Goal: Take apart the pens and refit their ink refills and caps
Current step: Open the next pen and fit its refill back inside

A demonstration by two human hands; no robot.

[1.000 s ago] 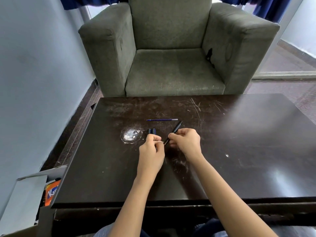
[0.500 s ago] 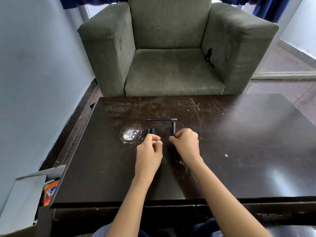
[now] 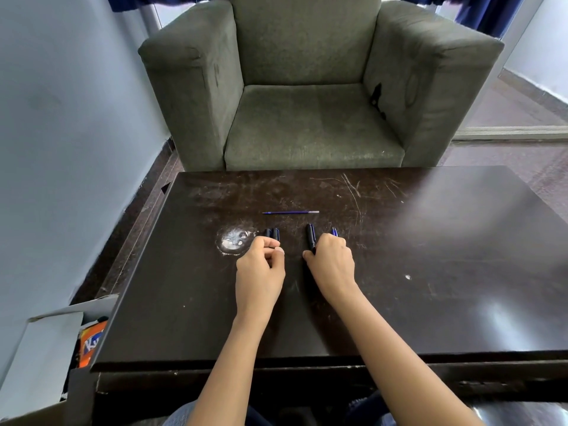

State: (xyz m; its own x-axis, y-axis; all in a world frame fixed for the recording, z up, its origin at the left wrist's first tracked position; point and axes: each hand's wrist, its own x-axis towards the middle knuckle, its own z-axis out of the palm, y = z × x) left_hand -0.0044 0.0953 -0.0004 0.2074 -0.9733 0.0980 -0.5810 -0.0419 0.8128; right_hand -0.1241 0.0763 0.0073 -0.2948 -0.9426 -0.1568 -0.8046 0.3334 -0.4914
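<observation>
Pens loose; packet, seemingly, in box

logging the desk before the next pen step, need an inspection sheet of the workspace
surface: dark table, scratched, with a white smudge
job's things: blue refill lies alone farther back; dark pen pieces by the left hand; black pen barrel beside the right hand; a blue-tipped piece shows past its fingers
clutter: nothing seen
grippers: both hands curled, right thumb by the barrel; whether either holds anything is hidden
cables: nothing seen
surroundings: grey-green armchair behind the table; cardboard box with an orange packet at left
</observation>
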